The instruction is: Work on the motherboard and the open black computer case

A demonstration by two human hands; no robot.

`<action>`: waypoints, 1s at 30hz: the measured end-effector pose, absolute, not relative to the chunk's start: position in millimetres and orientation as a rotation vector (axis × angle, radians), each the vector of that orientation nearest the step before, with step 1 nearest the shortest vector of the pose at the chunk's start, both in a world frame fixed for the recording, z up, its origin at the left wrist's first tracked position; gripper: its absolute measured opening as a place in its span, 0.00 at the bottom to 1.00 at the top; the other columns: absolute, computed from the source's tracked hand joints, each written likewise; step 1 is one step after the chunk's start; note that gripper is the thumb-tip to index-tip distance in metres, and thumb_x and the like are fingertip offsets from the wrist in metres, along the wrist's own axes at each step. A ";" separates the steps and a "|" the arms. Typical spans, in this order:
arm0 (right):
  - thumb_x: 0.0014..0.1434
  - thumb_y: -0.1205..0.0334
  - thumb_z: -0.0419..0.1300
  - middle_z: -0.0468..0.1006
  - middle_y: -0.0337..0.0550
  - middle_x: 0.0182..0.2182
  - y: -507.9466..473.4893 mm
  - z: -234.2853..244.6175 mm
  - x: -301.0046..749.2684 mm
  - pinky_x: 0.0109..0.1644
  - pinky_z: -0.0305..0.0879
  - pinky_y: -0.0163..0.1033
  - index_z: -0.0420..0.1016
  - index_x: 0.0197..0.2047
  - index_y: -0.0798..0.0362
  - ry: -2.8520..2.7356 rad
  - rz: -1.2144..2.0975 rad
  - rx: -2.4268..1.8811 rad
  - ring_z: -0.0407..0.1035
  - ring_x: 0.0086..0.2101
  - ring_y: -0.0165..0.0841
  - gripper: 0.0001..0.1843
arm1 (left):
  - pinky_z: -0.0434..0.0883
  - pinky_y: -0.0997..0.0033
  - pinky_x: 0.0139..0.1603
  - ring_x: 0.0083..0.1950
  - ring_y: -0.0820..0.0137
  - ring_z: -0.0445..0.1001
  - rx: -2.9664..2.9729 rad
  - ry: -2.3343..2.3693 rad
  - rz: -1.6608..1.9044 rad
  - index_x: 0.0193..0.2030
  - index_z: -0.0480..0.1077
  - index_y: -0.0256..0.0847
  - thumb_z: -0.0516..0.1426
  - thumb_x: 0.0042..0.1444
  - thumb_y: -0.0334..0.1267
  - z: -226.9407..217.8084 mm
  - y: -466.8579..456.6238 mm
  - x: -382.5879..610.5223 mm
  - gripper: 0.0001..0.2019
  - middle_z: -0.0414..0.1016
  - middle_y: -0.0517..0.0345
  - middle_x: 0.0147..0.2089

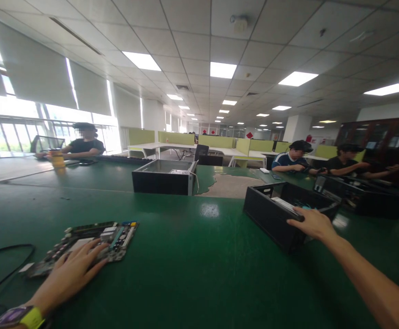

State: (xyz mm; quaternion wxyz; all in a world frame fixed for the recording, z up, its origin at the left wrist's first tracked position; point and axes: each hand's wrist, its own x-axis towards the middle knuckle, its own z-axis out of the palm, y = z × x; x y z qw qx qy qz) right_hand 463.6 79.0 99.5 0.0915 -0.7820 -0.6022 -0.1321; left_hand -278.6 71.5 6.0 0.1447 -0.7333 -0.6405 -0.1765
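Note:
My left hand (74,269) lies palm down over the near part of a motherboard (119,242), its fingers stretched out and slightly spread across the parts. The board rests flat on the green table, with slots and light connectors showing beyond my fingertips. Over to the right, my right hand (314,225) grips the upper edge of an open black computer case (266,214), thumb outside and fingers over the rim. A pale flat part (283,204) shows inside the case by my fingers. My hand covers part of the case's near end.
A second open computer case (161,182) stands at mid-table, beside a bare worn patch (230,183) in the green covering. A black cable (7,246) curls at left. Across the table sit several people; another black case (367,196) is at far right.

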 end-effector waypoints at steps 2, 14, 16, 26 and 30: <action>0.54 0.37 0.53 0.76 0.51 0.51 68.4 100.9 451.1 0.52 0.59 0.51 0.70 0.59 0.49 -1.778 -0.419 -2.302 0.65 0.52 0.50 0.36 | 0.59 0.47 0.64 0.64 0.54 0.63 -2.173 -1.776 -0.509 0.57 0.68 0.46 0.47 0.60 0.54 15.5 66.6 -244.8 0.24 0.68 0.53 0.62; 0.57 0.33 0.49 0.79 0.46 0.44 -81.5 113.0 285.8 0.51 0.59 0.49 0.77 0.51 0.43 -2.033 -0.308 -1.836 0.67 0.43 0.45 0.31 | 0.58 0.61 0.65 0.62 0.66 0.64 -3.024 -0.631 -0.713 0.57 0.66 0.45 0.44 0.67 0.46 146.4 21.1 71.2 0.19 0.71 0.56 0.59; 0.51 0.30 0.54 0.78 0.48 0.46 -99.8 118.0 255.5 0.47 0.62 0.49 0.75 0.54 0.43 -2.202 -0.214 -1.795 0.67 0.43 0.48 0.36 | 0.62 0.64 0.60 0.56 0.67 0.69 -3.092 -0.448 -0.557 0.52 0.70 0.44 0.42 0.67 0.45 157.9 11.8 88.2 0.19 0.76 0.56 0.52; 0.59 0.46 0.55 0.82 0.36 0.32 -89.6 160.1 255.9 0.36 0.59 0.34 0.81 0.38 0.43 -2.480 0.150 -1.554 0.72 0.33 0.33 0.16 | 0.65 0.70 0.54 0.45 0.71 0.73 -3.334 -0.475 -0.394 0.38 0.74 0.44 0.50 0.64 0.36 165.4 -39.8 -2.9 0.11 0.79 0.61 0.39; 0.53 0.48 0.60 0.82 0.38 0.30 -50.0 166.5 258.1 0.33 0.61 0.35 0.82 0.36 0.43 -2.622 0.086 -1.758 0.74 0.32 0.35 0.13 | 0.67 0.69 0.46 0.37 0.71 0.73 -3.218 -0.735 -0.318 0.27 0.73 0.44 0.53 0.62 0.40 175.3 -48.0 -19.9 0.13 0.78 0.63 0.30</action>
